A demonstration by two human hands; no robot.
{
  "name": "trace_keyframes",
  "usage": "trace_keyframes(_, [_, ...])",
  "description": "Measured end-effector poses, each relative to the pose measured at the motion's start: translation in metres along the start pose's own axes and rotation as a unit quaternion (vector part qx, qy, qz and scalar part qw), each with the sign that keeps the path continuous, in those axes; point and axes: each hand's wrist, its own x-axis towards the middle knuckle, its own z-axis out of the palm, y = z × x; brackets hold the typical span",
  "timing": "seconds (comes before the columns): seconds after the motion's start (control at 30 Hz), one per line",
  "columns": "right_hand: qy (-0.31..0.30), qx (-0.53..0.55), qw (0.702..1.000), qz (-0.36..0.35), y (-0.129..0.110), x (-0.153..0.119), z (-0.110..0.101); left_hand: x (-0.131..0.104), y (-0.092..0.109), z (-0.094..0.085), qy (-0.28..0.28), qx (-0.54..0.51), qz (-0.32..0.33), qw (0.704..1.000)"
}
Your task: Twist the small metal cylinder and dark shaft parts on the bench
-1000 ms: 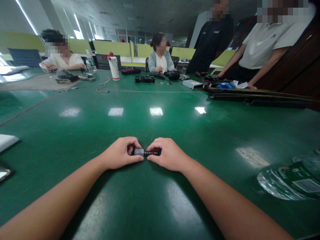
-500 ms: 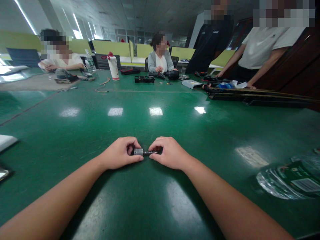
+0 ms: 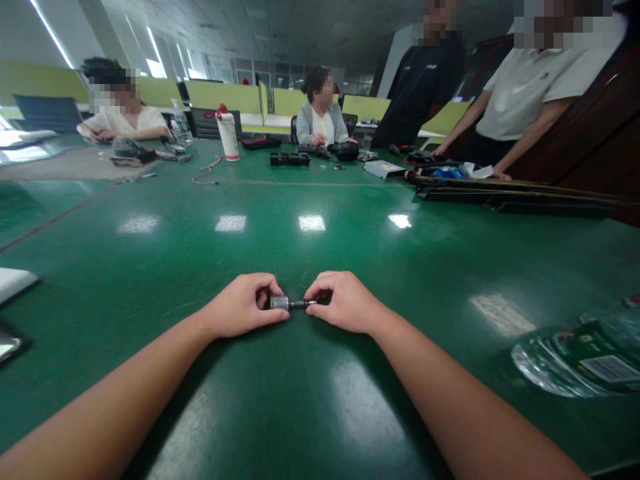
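Low over the green table (image 3: 280, 247), my left hand (image 3: 245, 307) pinches a grey metal cylinder (image 3: 279, 303) between thumb and fingers. A thin dark shaft (image 3: 297, 305) runs from the cylinder's right end. Around the shaft's right end, the thumb and fingertips of my right hand (image 3: 345, 303) are closed on a small dark coiled piece (image 3: 311, 303), which looks like a spring. The fingertips partly hide this piece. Between the two hands a stretch of bare shaft shows.
On the right lies a large water bottle (image 3: 580, 357). A white object (image 3: 15, 283) and a phone-like item (image 3: 9, 347) sit at the left edge. A white cup (image 3: 229, 137) and black parts (image 3: 290, 159) stand farther back. Several people are around the far side.
My right hand has moved slightly to the right, away from the cylinder. The coiled piece has shifted right with it, and more bare shaft shows. My left hand has hardly moved.
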Motion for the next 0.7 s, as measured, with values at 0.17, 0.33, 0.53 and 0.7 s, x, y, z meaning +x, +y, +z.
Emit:
trace_keyframes(0.17, [-0.006,0.005,1.0,0.009,0.003,-0.001,-0.004,0.0,-0.001,0.001,0.004,-0.005,0.001,1.0])
trace_keyframes(0.33, [-0.013,0.011,1.0,0.023,0.007,-0.001,-0.005,0.0,-0.003,0.002,0.007,-0.006,0.001,1.0])
trace_keyframes(0.53, [-0.009,-0.005,0.999,0.045,0.011,-0.001,-0.011,0.001,-0.002,0.002,0.008,-0.005,-0.005,1.0])
trace_keyframes(0.7, [-0.005,-0.007,0.996,0.086,0.015,-0.001,-0.017,0.001,-0.002,0.001,0.005,-0.003,-0.01,1.0])
